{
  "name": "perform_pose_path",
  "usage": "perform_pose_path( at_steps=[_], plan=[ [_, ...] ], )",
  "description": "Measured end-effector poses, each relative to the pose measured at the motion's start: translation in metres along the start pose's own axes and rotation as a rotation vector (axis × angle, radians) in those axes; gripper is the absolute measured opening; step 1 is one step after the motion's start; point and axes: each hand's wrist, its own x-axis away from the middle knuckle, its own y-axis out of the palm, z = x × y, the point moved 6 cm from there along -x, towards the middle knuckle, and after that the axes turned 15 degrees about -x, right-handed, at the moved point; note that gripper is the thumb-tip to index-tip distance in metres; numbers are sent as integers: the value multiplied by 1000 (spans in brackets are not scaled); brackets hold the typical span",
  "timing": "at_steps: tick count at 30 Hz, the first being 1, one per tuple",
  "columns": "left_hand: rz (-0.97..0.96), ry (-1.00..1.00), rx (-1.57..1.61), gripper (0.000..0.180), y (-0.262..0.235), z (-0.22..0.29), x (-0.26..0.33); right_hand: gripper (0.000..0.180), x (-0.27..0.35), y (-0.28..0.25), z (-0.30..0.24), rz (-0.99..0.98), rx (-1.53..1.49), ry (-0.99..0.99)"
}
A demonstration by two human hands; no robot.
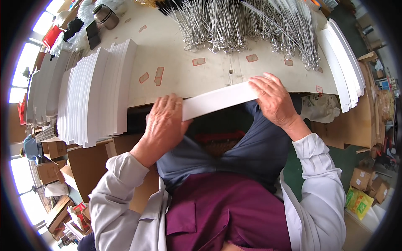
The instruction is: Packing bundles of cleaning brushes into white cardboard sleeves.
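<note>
Between my two hands a long, narrow white carton (220, 100) spans the space above my lap, at the table's near edge, its right end slightly higher. My left hand (164, 122) is closed over its left end, fingers on top and thumb toward me. Its right end is gripped by my right hand (271, 99), with the fingers bent over the far side. Both ends of the carton are hidden under my fingers. On the table (167, 90) beyond lie many thin metal wires (226, 27) with ring ends, bunched in a heap.
Upright white strips or cartons (90, 92) stand packed at the left table edge, and more white pieces (343, 62) lean at the right. A metal flask (105, 16) and a dark phone (93, 35) are at the back left. Cardboard boxes (362, 178) sit on the floor.
</note>
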Motion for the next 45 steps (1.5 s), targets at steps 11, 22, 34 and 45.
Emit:
perform_pose_path(
  at_steps=[11,22,34,45],
  plan=[
    [-124,-118,546,61,16,33,-19,47,-20,2,-53,290,-208,36],
    [-24,-275,541,61,53,31,28,45,8,48,-71,439,-481,157],
    [-105,-298,687,64,58,48,40,26,15,107,-82,99,-1230,736],
    [-12,-171,563,71,63,65,44,23,30,113,-92,90,-1150,759]
  ],
)
